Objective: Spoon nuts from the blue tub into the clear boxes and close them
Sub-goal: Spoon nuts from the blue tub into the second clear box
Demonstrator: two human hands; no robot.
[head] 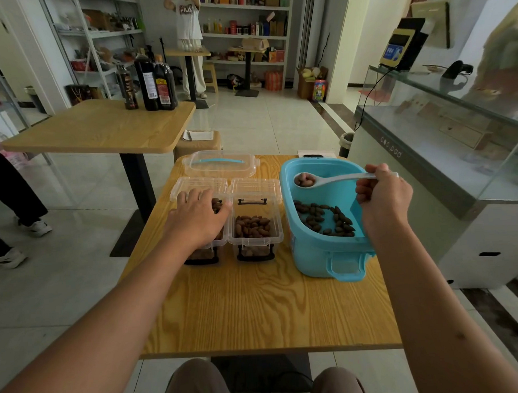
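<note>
I am holding a white spoon (334, 179) in my right hand (384, 199), its fingers (363, 191) curling round the handle. The bowl of the spoon is carrying a few brown nuts and is hanging over the far part of the blue tub (322, 253), which is sitting at three o'clock on the wooden tabletop (256, 309). More nuts (324, 218) are lying scattered across the tub's floor.

My left hand (199, 218) is resting on top of the left clear box (221, 242), fingers spreading loosely over its open mouth and touching its rim; it is gripping nothing that I can make out. Just beside it, toward three o'clock, the right clear box (256, 223) is standing open with a layer of nuts inside, touching the first box and sitting near the tub. Both hinged lids are folding back toward twelve o'clock. Beyond them, at twelve o'clock, a larger clear lid with a blue handle (219, 164) is lying flat on the tabletop.
</note>
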